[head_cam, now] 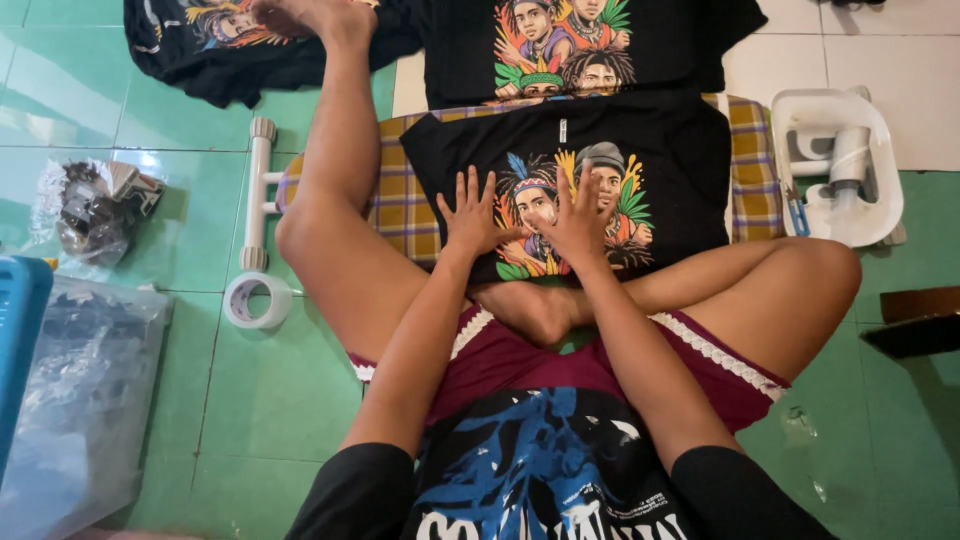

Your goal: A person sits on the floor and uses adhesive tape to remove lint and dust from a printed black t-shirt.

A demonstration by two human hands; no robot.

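Observation:
A black T-shirt (pixel 670 160) with a colourful printed picture of faces lies spread on a low ironing board with a yellow checked cover (pixel 390 200). My left hand (pixel 472 215) lies flat on the left side of the print, fingers spread. Beside it, my right hand (pixel 580 215) presses flat on the middle of the print, fingers apart too. Neither hand holds anything. I sit on the floor, my left leg (pixel 335 150) stretched out along the board, my right leg (pixel 720 290) folded in front of it.
Another black printed shirt (pixel 460 50) lies beyond the board, a third (pixel 200 50) at the upper left under my foot. A white iron stand (pixel 880 150) sits right of the board. A tape roll (pixel 255 300), plastic bags (pixel 90 205) and a blue basket (pixel 20 300) lie left on the green tiles.

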